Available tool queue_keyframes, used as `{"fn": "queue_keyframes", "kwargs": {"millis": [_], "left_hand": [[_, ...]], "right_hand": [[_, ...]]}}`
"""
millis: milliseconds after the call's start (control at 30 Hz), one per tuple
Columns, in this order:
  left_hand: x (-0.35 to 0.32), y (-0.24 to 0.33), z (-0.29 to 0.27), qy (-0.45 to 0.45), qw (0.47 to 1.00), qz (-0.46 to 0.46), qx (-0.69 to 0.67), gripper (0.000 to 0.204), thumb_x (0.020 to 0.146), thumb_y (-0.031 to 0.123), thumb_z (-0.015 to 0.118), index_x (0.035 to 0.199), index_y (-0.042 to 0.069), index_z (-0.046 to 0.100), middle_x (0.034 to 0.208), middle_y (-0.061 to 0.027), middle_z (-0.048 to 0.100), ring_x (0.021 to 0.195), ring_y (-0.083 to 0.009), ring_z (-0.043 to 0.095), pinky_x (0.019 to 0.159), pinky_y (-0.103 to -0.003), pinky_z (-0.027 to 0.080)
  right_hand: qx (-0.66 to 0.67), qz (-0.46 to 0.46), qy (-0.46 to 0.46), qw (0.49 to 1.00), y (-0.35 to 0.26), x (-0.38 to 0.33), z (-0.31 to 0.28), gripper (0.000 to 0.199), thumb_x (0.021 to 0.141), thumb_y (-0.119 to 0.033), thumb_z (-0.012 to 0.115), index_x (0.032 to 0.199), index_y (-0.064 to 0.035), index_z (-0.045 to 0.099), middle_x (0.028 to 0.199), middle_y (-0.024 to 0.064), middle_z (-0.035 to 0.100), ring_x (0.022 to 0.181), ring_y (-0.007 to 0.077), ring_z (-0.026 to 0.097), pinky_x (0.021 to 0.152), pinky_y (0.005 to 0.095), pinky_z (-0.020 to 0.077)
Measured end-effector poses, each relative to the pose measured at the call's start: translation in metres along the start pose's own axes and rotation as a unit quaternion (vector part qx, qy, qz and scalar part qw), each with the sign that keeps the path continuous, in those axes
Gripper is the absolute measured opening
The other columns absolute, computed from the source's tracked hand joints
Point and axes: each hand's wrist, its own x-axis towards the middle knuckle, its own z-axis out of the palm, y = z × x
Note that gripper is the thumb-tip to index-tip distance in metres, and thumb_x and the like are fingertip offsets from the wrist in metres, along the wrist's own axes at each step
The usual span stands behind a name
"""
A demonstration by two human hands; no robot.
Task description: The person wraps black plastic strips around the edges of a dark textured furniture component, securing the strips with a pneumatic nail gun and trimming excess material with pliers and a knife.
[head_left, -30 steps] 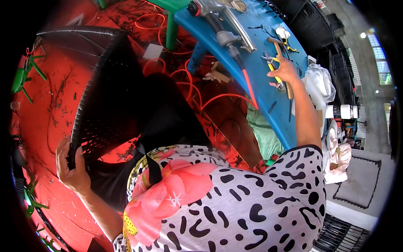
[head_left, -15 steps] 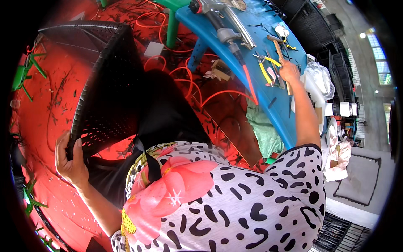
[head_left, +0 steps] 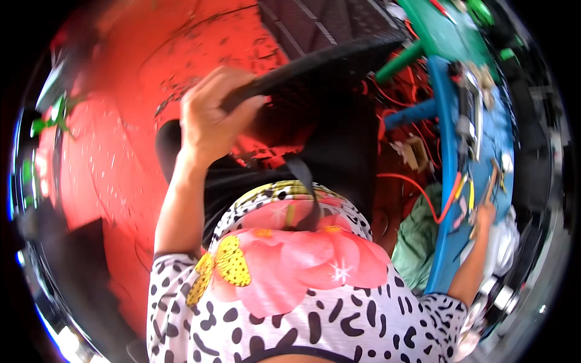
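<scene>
A black woven wicker piece (head_left: 318, 59) with a thick curved rim leans over my lap, its far panel extending away toward the top. My left hand (head_left: 212, 112) is closed around the near end of that rim, thumb on the inner side. Off to the right, my right hand (head_left: 484, 216) rests at the blue table with its fingers wrapped round the wooden handle of a hammer (head_left: 492, 175). Yellow-handled pliers (head_left: 465, 190) lie beside that hand. The picture is somewhat blurred.
A pneumatic tool (head_left: 467, 118) lies on the blue table (head_left: 443, 254), its red hose (head_left: 417, 184) looping down. Beyond is a green stool (head_left: 445, 36). Green cloth (head_left: 417, 242) hangs by the table, near a small cardboard box (head_left: 415, 152). Black scraps litter the red floor (head_left: 121, 157).
My view has swung left, so the table sits farther right. The wicker rim has turned from upright to slanting across my lap, left hand still on it. My right hand stays at the hammer.
</scene>
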Motion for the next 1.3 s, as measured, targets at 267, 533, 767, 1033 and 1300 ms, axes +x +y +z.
{"fn": "queue_keyframes", "kwargs": {"millis": [267, 533, 767, 1033, 1300], "left_hand": [[-0.005, -0.011, -0.008, 0.010, 0.998, 0.005, -0.066, 0.025, 0.069, 0.001, 0.074, 0.091, -0.002, 0.064, 0.085, -0.0091, 0.065, 0.074, -0.0179, 0.062, 0.069, -0.026, 0.048], [-0.003, -0.015, -0.004, 0.002, 0.996, 0.002, -0.084, 0.023, 0.070, 0.001, 0.073, 0.091, -0.002, 0.064, 0.079, -0.0071, 0.062, 0.069, -0.0162, 0.059, 0.065, -0.025, 0.046], [-0.003, -0.013, -0.002, 0.006, 0.995, -0.003, -0.098, 0.024, 0.069, 0.001, 0.073, 0.091, -0.002, 0.064, 0.079, -0.0074, 0.062, 0.069, -0.0162, 0.059, 0.065, -0.025, 0.047], [-0.003, -0.015, -0.001, 0.008, 0.994, 0.001, -0.111, 0.026, 0.066, -0.002, 0.072, 0.091, -0.004, 0.064, 0.079, -0.0089, 0.063, 0.070, -0.0183, 0.061, 0.064, -0.026, 0.048], [-0.003, -0.014, 0.000, 0.014, 0.992, -0.009, -0.122, 0.026, 0.064, -0.003, 0.071, 0.090, -0.004, 0.064, 0.078, -0.0085, 0.062, 0.069, -0.0177, 0.060, 0.064, -0.025, 0.047]], "right_hand": [[0.584, 0.130, 0.008, 0.801, -0.141, 0.013, -0.088, 0.018, 0.092, -0.026, 0.050, 0.097, -0.0099, 0.058, 0.063, -0.0030, 0.041, 0.047, 0.0039, 0.037, 0.037, 0.0198, 0.0274], [0.576, -0.312, -0.388, 0.649, -0.435, -0.143, -0.206, 0.046, 0.087, -0.018, 0.060, 0.126, 0.0050, 0.049, 0.075, -0.0038, 0.050, 0.061, 0.0035, 0.046, 0.056, 0.0183, 0.0392], [0.425, -0.414, -0.484, 0.643, -0.493, -0.162, -0.216, 0.038, 0.096, -0.014, 0.048, 0.131, 0.0011, 0.046, 0.071, 0.0005, 0.055, 0.059, 0.0042, 0.050, 0.057, 0.0198, 0.0439], [0.488, -0.290, -0.559, 0.605, -0.497, -0.172, -0.208, 0.043, 0.098, -0.017, 0.046, 0.137, 0.0000, 0.039, 0.071, 0.0027, 0.054, 0.051, 0.0035, 0.046, 0.049, 0.0178, 0.0408], [0.516, -0.283, -0.589, 0.554, -0.501, -0.171, -0.200, 0.044, 0.098, -0.018, 0.048, 0.137, 0.0018, 0.039, 0.075, 0.0055, 0.056, 0.051, 0.0056, 0.049, 0.050, 0.0178, 0.0420]]}}
